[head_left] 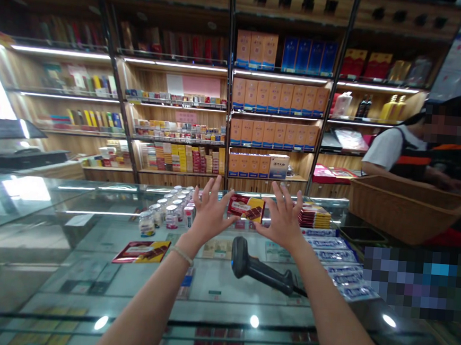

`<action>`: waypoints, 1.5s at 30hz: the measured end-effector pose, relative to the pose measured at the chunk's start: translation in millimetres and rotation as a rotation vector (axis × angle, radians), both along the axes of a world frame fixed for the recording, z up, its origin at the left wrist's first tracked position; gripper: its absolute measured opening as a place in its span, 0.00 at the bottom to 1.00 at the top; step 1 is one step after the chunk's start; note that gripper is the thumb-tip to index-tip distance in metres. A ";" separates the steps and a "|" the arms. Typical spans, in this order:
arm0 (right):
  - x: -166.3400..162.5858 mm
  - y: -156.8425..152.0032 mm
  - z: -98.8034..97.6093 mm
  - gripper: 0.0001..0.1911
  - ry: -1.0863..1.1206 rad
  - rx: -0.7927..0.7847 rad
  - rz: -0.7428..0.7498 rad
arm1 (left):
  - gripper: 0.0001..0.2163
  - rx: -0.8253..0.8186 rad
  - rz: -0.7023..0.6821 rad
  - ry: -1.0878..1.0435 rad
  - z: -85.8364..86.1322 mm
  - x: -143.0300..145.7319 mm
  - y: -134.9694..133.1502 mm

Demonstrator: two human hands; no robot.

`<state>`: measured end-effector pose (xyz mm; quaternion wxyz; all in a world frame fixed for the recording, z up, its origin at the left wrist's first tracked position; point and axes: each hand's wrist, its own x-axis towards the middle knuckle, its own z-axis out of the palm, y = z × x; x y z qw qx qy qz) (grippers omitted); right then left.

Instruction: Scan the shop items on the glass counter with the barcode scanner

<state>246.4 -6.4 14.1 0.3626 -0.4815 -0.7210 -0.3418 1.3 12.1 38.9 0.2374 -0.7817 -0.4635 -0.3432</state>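
Note:
A red and yellow chocolate bar is between my two hands, upright with its printed face toward me. My left hand has the bar's left end at its thumb and forefinger, with the other fingers spread upward. At the right end, my right hand holds it the same way. Below them a black barcode scanner lies on the glass counter. Another chocolate bar lies flat left of my left wrist. Beside my right hand is a stack of similar chocolate bars.
Several small jars stand left of my left hand. Rows of blue and white packets lie right of my right forearm. A wicker basket sits at the right, near another person. Stocked shelves line the back wall.

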 end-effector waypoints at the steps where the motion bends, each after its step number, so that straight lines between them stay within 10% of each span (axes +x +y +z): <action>1: -0.3 -0.5 0.8 0.31 0.003 0.000 -0.003 | 0.33 0.001 0.000 -0.014 0.9 2.6 -2.7; 9: -8.7 -5.5 2.0 0.31 -0.031 -0.027 0.015 | 0.16 -0.010 -0.047 -0.110 -1.8 23.3 -15.6; 30: -30.8 -2.0 -7.3 0.26 -0.126 0.051 0.085 | 0.10 -0.077 -0.013 -0.189 -2.8 45.1 -33.2; 45: 3.8 10.0 -13.6 0.41 -0.040 0.006 0.035 | 0.08 -0.174 0.036 -0.292 -7.6 22.1 -9.2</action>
